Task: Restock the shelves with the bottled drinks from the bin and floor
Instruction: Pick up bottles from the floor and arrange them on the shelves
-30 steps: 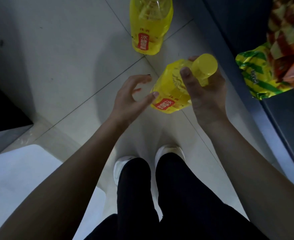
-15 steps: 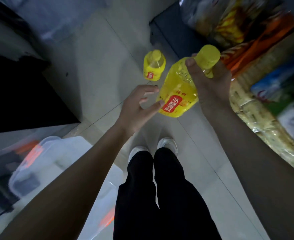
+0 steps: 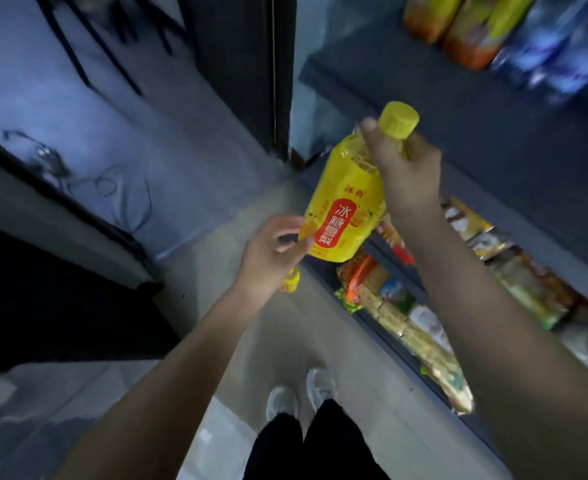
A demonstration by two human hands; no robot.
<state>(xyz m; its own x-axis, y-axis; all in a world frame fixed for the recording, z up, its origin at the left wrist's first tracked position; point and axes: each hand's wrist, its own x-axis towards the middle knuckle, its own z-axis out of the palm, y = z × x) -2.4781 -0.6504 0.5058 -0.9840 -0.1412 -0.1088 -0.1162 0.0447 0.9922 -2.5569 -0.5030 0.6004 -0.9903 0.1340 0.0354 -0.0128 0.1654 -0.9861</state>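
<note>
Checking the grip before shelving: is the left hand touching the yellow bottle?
Touching. The head view shows the left hand with its fingertips on the lower edge of the yellow bottle, which the right hand grips at the neck.

Your dark shelves (image 3: 514, 140) carry packaged snacks (image 3: 424, 327) in rows. On your grey floor (image 3: 361, 368) stands one small yellow bottle (image 3: 290, 280), partly hidden.

Dark shelf board (image 3: 493, 109) past right hand (image 3: 406, 174) fingers lies bare; snack packets (image 3: 392, 306) crowd the shelf below them, blurred packs (image 3: 476, 26) above.
</note>
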